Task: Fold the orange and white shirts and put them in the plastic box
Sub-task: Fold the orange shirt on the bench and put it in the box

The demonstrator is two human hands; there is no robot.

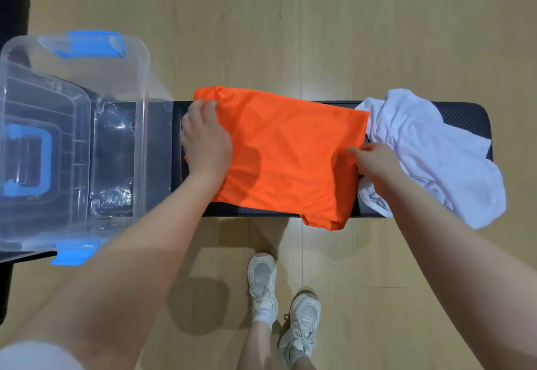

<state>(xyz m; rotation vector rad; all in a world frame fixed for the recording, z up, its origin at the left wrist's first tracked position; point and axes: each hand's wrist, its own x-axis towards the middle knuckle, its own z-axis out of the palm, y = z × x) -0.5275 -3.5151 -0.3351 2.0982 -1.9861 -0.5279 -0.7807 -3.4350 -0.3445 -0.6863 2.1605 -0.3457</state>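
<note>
Head view, top-down. Far left: clear plastic box [87, 125] with blue latches, open, standing on left end of dark worktop [476, 113]; nothing seen inside. Clear lid with blue handle [27, 163] lying at far left, partly under or against box, exact contact unclear. Just right of box: left hand [205, 140], palm down, fingers curled over left edge of orange shirt [290, 154], gripping that edge. Orange shirt lying flat across middle of worktop, partly folded into rough rectangle, near right corner hanging past near edge of worktop. Right hand [374, 160] at right edge of orange shirt, thumb and fingers pinching fabric there. Further right: white shirt [436, 148] crumpled in heap on right end of worktop, touching orange shirt's right edge, part drooping over near edge; grey print visible near right wrist, unreadable. Both shirts outside box. Near, below worktop: wooden floor [319, 35], two white sneakers [263, 285] side by side, right one nearer. Bare forearms reaching in from near corners.
</note>
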